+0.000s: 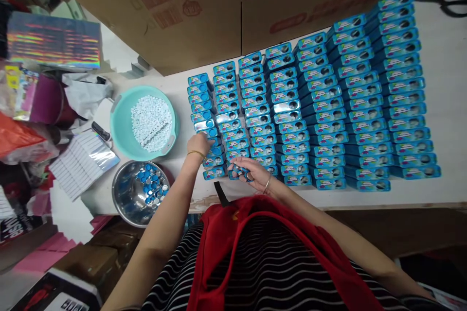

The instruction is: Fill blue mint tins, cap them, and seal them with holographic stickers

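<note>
Now, left hand: we have our left hand (199, 144) resting fingers-down on a blue box (210, 132) in the leftmost row, closed lightly over its edge; whether it grips or only presses, we cannot tell.
Right hand: our right hand (251, 172) lies palm up at the near end of the rows, fingers curled around a few small blue caps (241, 171).
Blue boxes: the rows of blue boxes (328, 107) cover the middle and right of the white worktop (448, 107), packed edge to edge, each row overlapping like shingles.
Teal basin: a teal basin (118, 129) of small white pieces (151, 122) sits just left of the rows.
Steel bowl: a steel bowl (124, 199) of blue caps overhangs the near edge of the worktop, left of our arm.
Cardboard: a large cardboard box (204, 5) stands at the far side, touching the far ends of the rows.
Risk, rows: we judge that a push from the left hand could slide the overlapped boxes and disorder a row.
Risk, caps: the loosely cupped caps could spill from the open palm over the near edge.
Risk, bowl: our left forearm passes close to the overhanging bowl and could tip it.
</note>
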A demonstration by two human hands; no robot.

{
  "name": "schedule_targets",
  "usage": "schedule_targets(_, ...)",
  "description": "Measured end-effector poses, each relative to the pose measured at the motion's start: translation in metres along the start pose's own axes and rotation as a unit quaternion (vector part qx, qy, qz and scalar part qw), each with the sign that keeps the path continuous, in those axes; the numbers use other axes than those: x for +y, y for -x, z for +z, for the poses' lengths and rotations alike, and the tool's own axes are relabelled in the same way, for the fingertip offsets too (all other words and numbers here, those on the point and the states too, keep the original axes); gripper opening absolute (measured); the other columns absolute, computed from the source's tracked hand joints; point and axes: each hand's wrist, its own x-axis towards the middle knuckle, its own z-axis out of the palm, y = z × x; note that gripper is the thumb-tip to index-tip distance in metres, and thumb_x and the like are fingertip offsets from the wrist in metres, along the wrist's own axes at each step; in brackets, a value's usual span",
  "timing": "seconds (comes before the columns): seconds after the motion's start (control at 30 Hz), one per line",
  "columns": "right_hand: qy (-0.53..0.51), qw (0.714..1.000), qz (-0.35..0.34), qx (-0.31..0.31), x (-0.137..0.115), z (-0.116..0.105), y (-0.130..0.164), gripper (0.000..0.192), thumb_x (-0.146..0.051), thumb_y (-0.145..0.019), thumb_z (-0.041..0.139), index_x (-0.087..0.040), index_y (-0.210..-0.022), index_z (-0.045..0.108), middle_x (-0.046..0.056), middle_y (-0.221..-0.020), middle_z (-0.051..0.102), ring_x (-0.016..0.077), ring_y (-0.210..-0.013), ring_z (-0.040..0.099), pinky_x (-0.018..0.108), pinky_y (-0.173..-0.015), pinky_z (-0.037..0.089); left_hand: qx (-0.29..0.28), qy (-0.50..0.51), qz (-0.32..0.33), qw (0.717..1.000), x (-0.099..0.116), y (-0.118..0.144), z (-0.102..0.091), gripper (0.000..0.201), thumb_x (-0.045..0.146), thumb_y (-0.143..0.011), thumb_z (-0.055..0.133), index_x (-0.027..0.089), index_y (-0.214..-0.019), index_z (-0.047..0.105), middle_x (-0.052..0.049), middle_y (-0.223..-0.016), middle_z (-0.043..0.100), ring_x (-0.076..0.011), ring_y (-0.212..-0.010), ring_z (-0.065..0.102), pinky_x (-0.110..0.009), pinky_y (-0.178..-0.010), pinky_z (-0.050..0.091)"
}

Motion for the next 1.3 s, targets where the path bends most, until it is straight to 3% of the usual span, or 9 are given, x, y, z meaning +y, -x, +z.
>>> schedule_targets(0.13,-0.012,1.0,-0.018,0.006,-0.002,0.002,-0.003,0.02,-0.032,-0.075,0.067,-0.015,-0.085,0.063,0.008,-0.085,0.072,0.0113,-0.058,0.061,0.017,-0.038,0.035,-0.025,-0.046,-0.016,0.999,-0.001,-0.011,-0.005,0.04,0.055,-0.079,0.06,0.017,-0.09,0.067,-0.017,-0.106,0.067,-0.0329,-0.099,0.063,-0.036,-0.076,0.047)
schedule_targets(0.27,-0.026,0.999,-0.009,0.029,-0.005,0.003,-0.005,0.016,-0.032,-0.082,0.059,-0.016,-0.082,0.06,0.009,-0.079,0.072,0.0132,-0.058,0.063,0.017,-0.038,0.037,0.017,-0.035,0.019,0.999,-0.002,0.002,-0.004,0.036,0.048,-0.081,0.061,0.016,-0.094,0.067,-0.016,-0.101,0.068,-0.031,-0.095,0.063,-0.035,-0.075,0.047)
schedule_targets(0.33,-0.031,0.999,-0.004,0.036,-0.005,0.002,-0.005,0.017,-0.033,-0.085,0.055,-0.017,-0.081,0.058,0.008,-0.074,0.071,0.014,-0.059,0.065,0.018,-0.039,0.039,0.043,0.042,0.114,0.992,-0.002,0.024,-0.001,0.029,0.041,-0.084,0.058,0.017,-0.099,0.065,-0.011,-0.092,0.068,-0.0248,-0.088,0.063,-0.032,-0.076,0.046)
schedule_targets(0.43,-0.039,0.998,0.011,0.041,-0.001,0.001,-0.003,0.019,-0.033,-0.088,0.053,-0.016,-0.081,0.058,0.005,-0.066,0.067,0.0131,-0.054,0.062,0.018,-0.037,0.039,0.01,0.176,0.325,0.929,-0.005,0.067,0.01,0.028,0.033,-0.084,0.059,0.021,-0.109,0.062,-0.005,-0.093,0.066,-0.0178,-0.086,0.061,-0.029,-0.08,0.047)
schedule_targets(0.53,-0.047,0.997,0.048,0.046,0.007,0.004,-0.001,0.017,-0.031,-0.088,0.055,-0.017,-0.08,0.057,0.001,-0.061,0.063,0.0107,-0.046,0.056,0.019,-0.034,0.04,-0.02,0.202,0.401,0.893,-0.008,0.1,0.025,0.024,0.023,-0.081,0.058,0.022,-0.104,0.065,-0.005,-0.098,0.064,-0.0178,-0.092,0.059,-0.03,-0.084,0.047)
schedule_targets(0.83,0.089,0.992,0.056,-0.075,0.028,0.002,0.019,0.026,-0.041,-0.083,0.064,-0.015,-0.083,0.06,0.005,-0.068,0.068,0.0142,-0.052,0.063,0.018,-0.034,0.04,0.008,0.241,0.284,0.928,-0.031,0.125,0.051,0.005,0.024,-0.081,0.061,0.02,-0.081,0.06,0.0,-0.071,0.063,-0.0127,-0.066,0.056,-0.024,-0.067,0.043)
schedule_targets(1.0,0.109,0.993,0.033,-0.039,0.033,-0.01,0.018,0.025,-0.04,-0.079,0.068,-0.016,-0.08,0.058,0.004,-0.068,0.067,0.011,-0.05,0.059,0.015,-0.031,0.033,0.061,0.309,0.173,0.933,-0.034,0.104,0.061,0.009,0.029,-0.084,0.056,0.02,-0.081,0.058,0.001,-0.066,0.06,-0.013,-0.064,0.056,-0.024,-0.065,0.044)
schedule_targets(1.1,0.111,0.994,-0.001,0.018,0.034,-0.012,0.014,0.027,-0.042,-0.077,0.069,-0.017,-0.078,0.058,0.003,-0.067,0.067,0.0106,-0.049,0.058,0.016,-0.03,0.032,0.101,0.232,0.072,0.965,-0.026,0.079,0.06,0.007,0.026,-0.08,0.059,0.021,-0.076,0.056,-0.002,-0.071,0.063,-0.0168,-0.071,0.06,-0.026,-0.067,0.044)
schedule_targets(1.3,0.114,0.992,-0.018,0.055,0.029,-0.009,0.013,0.03,-0.044,-0.074,0.071,-0.017,-0.079,0.059,0.003,-0.065,0.067,0.0102,-0.047,0.055,0.016,-0.028,0.03,0.01,0.034,0.022,0.999,-0.01,0.05,0.047,0.02,0.041,-0.079,0.062,0.021,-0.077,0.064,-0.012,-0.088,0.069,-0.0286,-0.087,0.064,-0.034,-0.07,0.046)
